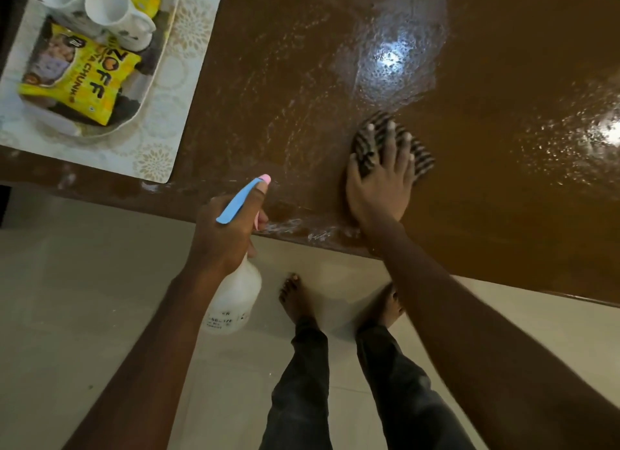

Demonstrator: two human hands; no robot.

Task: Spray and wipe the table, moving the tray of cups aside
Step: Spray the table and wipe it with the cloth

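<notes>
The brown table (503,80) is wet, with droplets and smears across its middle. My right hand (380,184) lies flat with spread fingers on a striped dark cloth (364,141), pressing it onto the tabletop near the front edge. My left hand (223,230) grips the neck of a white spray bottle (235,298) with a blue and pink trigger head (240,201), held over the table's front edge. The tray (152,77) sits at the far left on a pale placemat, carrying white cups (109,8) and yellow snack packets (84,77).
The patterned placemat (188,37) covers the table's left end under the tray. Pale floor tiles (84,298) lie below the table edge, where my bare feet (295,298) and dark trousers stand close to the table.
</notes>
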